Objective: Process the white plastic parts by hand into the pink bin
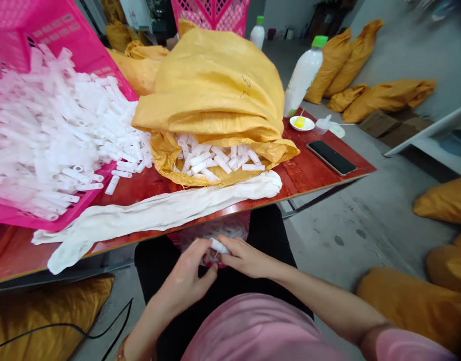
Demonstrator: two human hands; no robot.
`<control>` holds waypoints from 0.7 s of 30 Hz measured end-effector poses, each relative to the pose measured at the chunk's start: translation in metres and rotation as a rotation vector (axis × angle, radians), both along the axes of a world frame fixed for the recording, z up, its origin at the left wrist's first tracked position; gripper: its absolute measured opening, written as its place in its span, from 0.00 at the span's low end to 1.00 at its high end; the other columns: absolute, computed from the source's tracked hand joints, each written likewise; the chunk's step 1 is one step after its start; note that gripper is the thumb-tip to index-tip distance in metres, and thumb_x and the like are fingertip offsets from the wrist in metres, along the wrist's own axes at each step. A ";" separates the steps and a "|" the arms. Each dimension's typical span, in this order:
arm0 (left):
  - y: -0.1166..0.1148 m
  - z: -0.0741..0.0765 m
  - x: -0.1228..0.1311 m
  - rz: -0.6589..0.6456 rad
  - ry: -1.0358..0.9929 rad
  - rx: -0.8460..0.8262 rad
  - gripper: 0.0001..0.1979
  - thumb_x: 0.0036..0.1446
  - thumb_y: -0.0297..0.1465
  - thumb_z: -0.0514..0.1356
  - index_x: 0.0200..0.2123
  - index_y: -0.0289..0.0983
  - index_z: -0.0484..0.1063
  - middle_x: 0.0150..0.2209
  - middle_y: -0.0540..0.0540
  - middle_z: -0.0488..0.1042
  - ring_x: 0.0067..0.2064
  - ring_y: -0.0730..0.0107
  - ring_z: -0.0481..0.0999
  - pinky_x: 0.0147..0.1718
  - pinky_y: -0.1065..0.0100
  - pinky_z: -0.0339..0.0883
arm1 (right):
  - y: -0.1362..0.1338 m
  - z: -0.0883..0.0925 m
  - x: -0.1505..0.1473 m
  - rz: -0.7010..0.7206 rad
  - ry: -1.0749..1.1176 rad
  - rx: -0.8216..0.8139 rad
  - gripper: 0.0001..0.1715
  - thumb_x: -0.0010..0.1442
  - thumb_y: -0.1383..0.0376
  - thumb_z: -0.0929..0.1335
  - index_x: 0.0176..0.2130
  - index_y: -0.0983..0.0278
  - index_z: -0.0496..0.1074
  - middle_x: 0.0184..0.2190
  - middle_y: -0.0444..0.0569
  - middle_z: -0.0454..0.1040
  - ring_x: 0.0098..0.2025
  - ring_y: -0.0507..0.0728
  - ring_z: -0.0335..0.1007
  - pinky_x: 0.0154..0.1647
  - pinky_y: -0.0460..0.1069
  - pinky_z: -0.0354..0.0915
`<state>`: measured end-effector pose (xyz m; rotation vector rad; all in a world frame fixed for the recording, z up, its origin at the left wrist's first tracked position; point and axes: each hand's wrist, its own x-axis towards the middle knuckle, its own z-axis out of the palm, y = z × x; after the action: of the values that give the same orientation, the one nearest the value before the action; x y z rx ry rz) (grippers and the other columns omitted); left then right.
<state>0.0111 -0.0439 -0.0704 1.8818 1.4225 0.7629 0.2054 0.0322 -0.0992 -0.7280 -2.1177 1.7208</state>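
Observation:
Both my hands meet over my lap, just below the table's front edge. My right hand is closed around a small white plastic tube. My left hand pinches at the same tube's end with fingers pressed together. Behind them a pink basket with more white pieces shows under the table edge. On the red table a yellow woven sack lies open, with several white tubes spilling from its mouth.
A tilted pink crate spills white tubes at the left. A long white cloth lies along the table's front edge. A phone, a small dish and a white bottle stand at the right. Yellow sacks lie on the floor.

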 end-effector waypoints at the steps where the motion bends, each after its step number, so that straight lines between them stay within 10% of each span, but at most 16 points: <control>1: 0.001 0.000 0.000 -0.038 -0.005 -0.050 0.07 0.60 0.26 0.59 0.42 0.38 0.70 0.31 0.51 0.68 0.33 0.70 0.68 0.33 0.70 0.64 | 0.001 -0.004 0.001 0.013 -0.056 0.054 0.03 0.68 0.65 0.64 0.41 0.63 0.67 0.35 0.43 0.71 0.36 0.52 0.68 0.38 0.46 0.62; 4: 0.020 0.010 -0.023 -0.002 -0.009 -0.141 0.10 0.61 0.34 0.60 0.45 0.37 0.73 0.28 0.51 0.71 0.29 0.71 0.69 0.30 0.71 0.65 | 0.007 -0.023 0.006 0.034 -0.252 0.218 0.07 0.70 0.65 0.62 0.46 0.63 0.68 0.38 0.47 0.74 0.39 0.56 0.72 0.42 0.49 0.66; 8: 0.070 0.036 -0.108 0.579 0.299 0.106 0.18 0.64 0.42 0.57 0.46 0.35 0.76 0.34 0.44 0.77 0.33 0.64 0.75 0.34 0.66 0.67 | 0.015 -0.045 0.015 0.021 -0.549 0.451 0.31 0.64 0.62 0.70 0.63 0.66 0.63 0.59 0.65 0.70 0.59 0.69 0.69 0.59 0.63 0.64; 11: 0.109 0.039 -0.171 0.859 0.754 0.106 0.21 0.63 0.41 0.54 0.46 0.30 0.77 0.40 0.33 0.78 0.41 0.48 0.77 0.39 0.58 0.68 | 0.022 -0.026 0.026 0.132 -0.557 0.398 0.33 0.64 0.60 0.71 0.64 0.66 0.65 0.60 0.64 0.70 0.61 0.69 0.68 0.62 0.61 0.63; 16: 0.143 0.008 -0.203 0.754 1.015 0.007 0.22 0.64 0.41 0.50 0.35 0.31 0.77 0.38 0.27 0.77 0.42 0.40 0.76 0.34 0.56 0.66 | 0.062 0.049 0.028 0.097 -0.218 0.274 0.18 0.70 0.55 0.65 0.49 0.64 0.76 0.41 0.51 0.81 0.41 0.58 0.77 0.44 0.49 0.69; 21: 0.122 0.004 -0.180 0.720 0.714 0.096 0.18 0.59 0.46 0.55 0.31 0.37 0.72 0.28 0.42 0.73 0.30 0.56 0.73 0.28 0.63 0.60 | 0.139 0.068 -0.013 -0.470 -0.415 0.796 0.13 0.71 0.63 0.63 0.45 0.67 0.74 0.42 0.55 0.79 0.44 0.60 0.75 0.47 0.51 0.65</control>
<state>-0.1691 0.0785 -0.0665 1.7809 2.6312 0.4685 0.1928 0.1709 -0.0309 -1.2387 -2.3490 0.4351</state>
